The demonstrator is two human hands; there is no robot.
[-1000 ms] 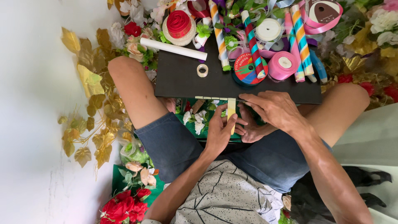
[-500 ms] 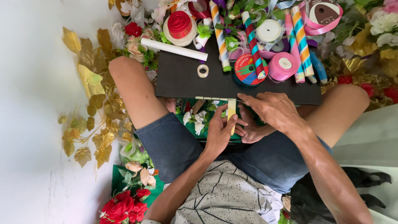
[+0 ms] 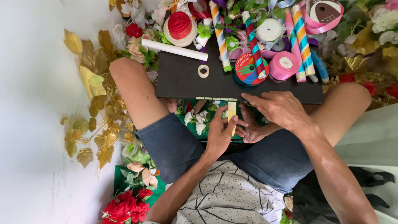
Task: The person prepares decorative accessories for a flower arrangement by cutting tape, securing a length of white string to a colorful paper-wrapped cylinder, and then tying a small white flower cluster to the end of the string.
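My left hand (image 3: 221,133) pinches a pale yellow strip (image 3: 231,111) that hangs from the near edge of a black board (image 3: 186,81) lying across my knees. My right hand (image 3: 278,108) rests palm down on that same edge just to the right, fingertips touching the board beside the strip. Several short pale strips (image 3: 212,98) are stuck in a row along the board's edge. A small roll of clear tape (image 3: 203,71) lies on the board further out.
On the board's far side lie a white tube (image 3: 174,49), striped paper rolls (image 3: 253,43), a pink ribbon roll (image 3: 284,65) and a multicoloured ribbon spool (image 3: 244,69). Gold leaves (image 3: 93,103) and red artificial roses (image 3: 124,206) lie at the left by a white wall.
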